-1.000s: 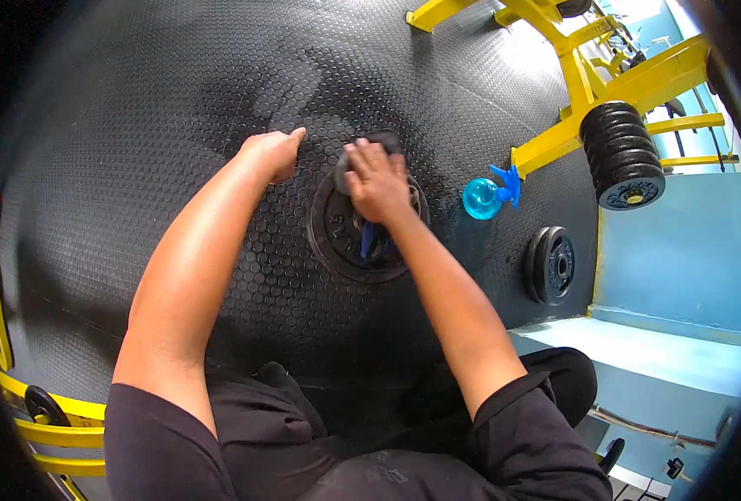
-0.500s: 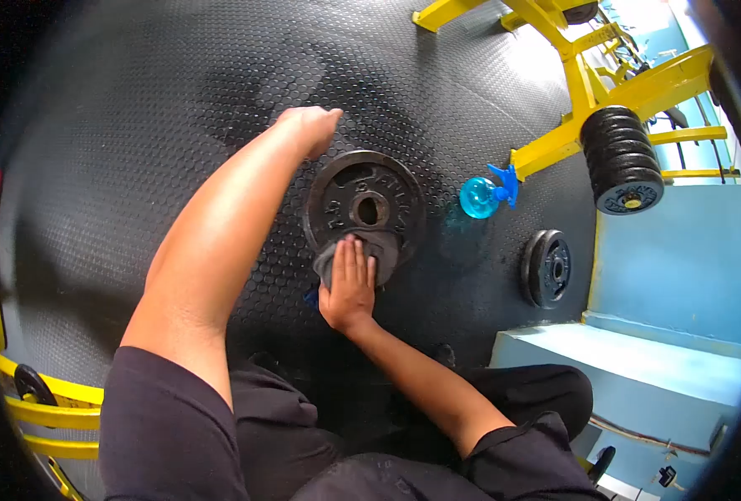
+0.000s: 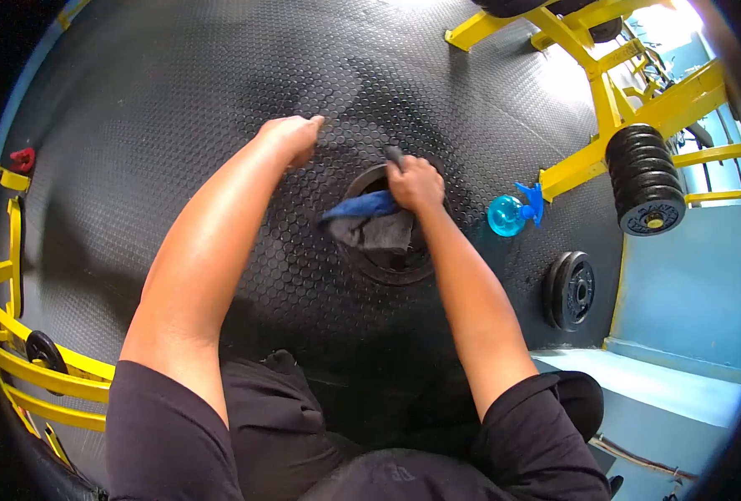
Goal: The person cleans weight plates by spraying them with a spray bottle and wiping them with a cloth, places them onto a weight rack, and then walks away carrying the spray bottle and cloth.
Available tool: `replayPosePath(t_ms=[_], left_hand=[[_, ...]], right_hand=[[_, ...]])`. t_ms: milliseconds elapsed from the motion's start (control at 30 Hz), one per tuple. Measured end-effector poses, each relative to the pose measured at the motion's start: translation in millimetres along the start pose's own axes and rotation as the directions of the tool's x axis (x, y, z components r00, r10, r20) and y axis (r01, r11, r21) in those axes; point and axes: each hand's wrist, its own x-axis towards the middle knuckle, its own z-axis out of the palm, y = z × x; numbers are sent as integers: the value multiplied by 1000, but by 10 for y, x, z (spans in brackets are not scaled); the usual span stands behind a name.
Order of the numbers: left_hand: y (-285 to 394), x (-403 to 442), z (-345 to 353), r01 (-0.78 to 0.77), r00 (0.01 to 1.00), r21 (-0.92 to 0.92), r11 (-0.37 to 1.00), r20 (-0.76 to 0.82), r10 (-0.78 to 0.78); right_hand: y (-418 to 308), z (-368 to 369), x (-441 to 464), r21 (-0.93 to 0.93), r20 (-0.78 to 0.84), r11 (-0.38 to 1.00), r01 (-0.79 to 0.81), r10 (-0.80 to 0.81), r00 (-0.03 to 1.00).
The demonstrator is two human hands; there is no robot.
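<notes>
A dark round weight plate [image 3: 391, 274] lies flat on the floor in front of me, mostly covered by a cloth. My right hand [image 3: 417, 181] is closed on this grey and blue cloth [image 3: 374, 227], bunched in the fingers with its loose part hanging across the plate. A bit of dark cloth pokes out above the knuckles. To the left of the plate, my left hand [image 3: 290, 139] is held curled above the floor, apart from the plate. Its fingers are tucked under, so whatever they may hold is hidden.
A spray bottle [image 3: 508, 215] of blue liquid stands right of the plate. Beyond it is a yellow rack [image 3: 583, 154] with stacked black plates [image 3: 647, 179]. More plates [image 3: 571, 290] lean together near the blue wall. Yellow equipment [image 3: 45, 367] curves along the left.
My right hand has gone from lying flat on the cloth at the plate's near edge to gripping it at the far side. The cloth's blue part now shows. My left hand shifted slightly left.
</notes>
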Motion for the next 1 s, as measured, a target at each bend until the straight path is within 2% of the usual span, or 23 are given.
replayPosePath(t_ms=[33,67,167,267,333,467,500,533,600,633,667,700,733,800,833,867,900,933,967,1000], left_hand=[[-19,8,21,8,1000,36,999,-29,-7],[-6,40,24,16,998,70,997,-60,-12],[113,191,-14,-26,1000,59,998,-1,26],[353,315,-12,-106,994,85,991,27,104],[571,366,23,-148,988,108,983,51,143],[985,413,257,-357,933,62,932,-29,359],[1060,360,325,-423,902,118,899,-47,430],[1128,297,396,-432,895,90,897,-79,439],[1146,200,569,-489,829,136,861,-235,508],[1145,152,584,-525,815,119,842,-212,539],[1145,121,618,-529,812,132,838,-208,546],[1116,104,653,-573,786,104,813,-209,582],[1085,92,684,-615,760,77,784,-208,616],[1036,5,658,-602,785,66,796,-132,605],[997,-53,647,-629,765,111,770,-90,638],[948,-88,618,-655,743,155,740,-49,668],[909,-91,604,-656,745,213,724,35,666],[873,-102,599,-659,742,226,717,40,669],[882,-186,528,-634,750,398,663,105,653],[868,-252,488,-593,765,556,583,161,624]], right_hand=[[222,17,-32,82,-22,993,-86,88,996],[377,102,-147,72,-31,993,-97,99,995],[744,346,-650,211,-287,957,-199,256,923],[522,707,-1167,313,-421,874,-372,479,771],[259,942,-1498,387,-534,861,-330,501,681],[-371,1340,-1920,505,-505,811,-297,556,660],[-543,1257,-2055,576,-385,762,-296,572,724],[-610,1353,-2143,525,-470,822,-222,497,729],[-776,1464,-2435,507,-467,860,-54,327,821],[-794,1488,-2524,527,-370,846,75,149,917],[-811,1473,-2555,557,-278,805,205,-52,959],[-940,1383,-2551,578,-387,758,302,-71,919],[-1009,1278,-2551,645,-346,700,305,-88,934],[-963,1189,-2522,768,-161,552,324,-323,933],[-903,1141,-2490,701,74,635,324,-517,853],[-830,968,-2381,618,320,701,357,-639,700],[-748,899,-2247,542,512,737,404,-670,537],[-666,826,-2119,423,675,769,480,-620,399],[-514,441,-2077,262,732,756,600,-561,387],[-338,119,-2025,140,688,579,803,-640,342]])
